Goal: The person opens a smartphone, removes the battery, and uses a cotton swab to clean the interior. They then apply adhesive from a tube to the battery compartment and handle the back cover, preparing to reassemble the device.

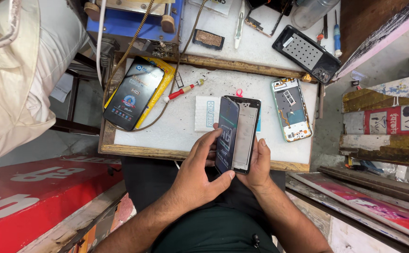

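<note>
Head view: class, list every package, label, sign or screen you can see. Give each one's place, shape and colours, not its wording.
Phone screen panel: held in both hands over the bench edge, a dark rectangle with pale film print.
Screen-protector package: bench left, a black rectangle on a yellow backing.
White packet: bench centre, square, with a blue mark.
Red sign: lower left, with white lettering.
Red-and-white sign: right edge, rectangular.

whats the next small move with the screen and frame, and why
Probably tip the dark screen panel flat into the phone frame. The left hand holds the panel tilted up on edge beside the open frame, which the right hand supports from behind.
</note>
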Motion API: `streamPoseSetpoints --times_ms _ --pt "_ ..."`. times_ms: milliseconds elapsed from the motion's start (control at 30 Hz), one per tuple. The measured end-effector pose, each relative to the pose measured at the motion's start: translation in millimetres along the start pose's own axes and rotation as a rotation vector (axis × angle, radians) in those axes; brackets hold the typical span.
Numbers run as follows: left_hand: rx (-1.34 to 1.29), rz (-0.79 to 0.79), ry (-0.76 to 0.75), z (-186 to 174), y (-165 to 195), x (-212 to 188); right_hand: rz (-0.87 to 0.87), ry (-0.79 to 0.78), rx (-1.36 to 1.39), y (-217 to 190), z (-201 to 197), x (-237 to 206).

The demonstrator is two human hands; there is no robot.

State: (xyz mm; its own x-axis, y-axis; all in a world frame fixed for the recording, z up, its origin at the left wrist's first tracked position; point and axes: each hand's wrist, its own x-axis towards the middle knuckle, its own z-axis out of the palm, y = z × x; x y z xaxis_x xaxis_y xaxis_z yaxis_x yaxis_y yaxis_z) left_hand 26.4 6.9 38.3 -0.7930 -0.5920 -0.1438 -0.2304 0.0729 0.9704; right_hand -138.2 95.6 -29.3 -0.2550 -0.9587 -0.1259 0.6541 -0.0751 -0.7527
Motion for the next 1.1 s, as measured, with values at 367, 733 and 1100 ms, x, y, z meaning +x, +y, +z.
streamPoseSetpoints --times_ms 367,733,1100 --pt "0.223 0.082 0.112 16.1 -2.8 3.4 -0.006 -0.009 -0.19 6.8 5.8 -1.5" --pt "0.175 0.145 0.211 19.6 -29.2 -11.8 0.12 -0.091 0.297 -3.5 -19.1 6.0" --pt "0.171 0.062 0.162 38.3 -40.4 -10.5 0.037 0.028 0.121 2.5 -1.9 24.2"
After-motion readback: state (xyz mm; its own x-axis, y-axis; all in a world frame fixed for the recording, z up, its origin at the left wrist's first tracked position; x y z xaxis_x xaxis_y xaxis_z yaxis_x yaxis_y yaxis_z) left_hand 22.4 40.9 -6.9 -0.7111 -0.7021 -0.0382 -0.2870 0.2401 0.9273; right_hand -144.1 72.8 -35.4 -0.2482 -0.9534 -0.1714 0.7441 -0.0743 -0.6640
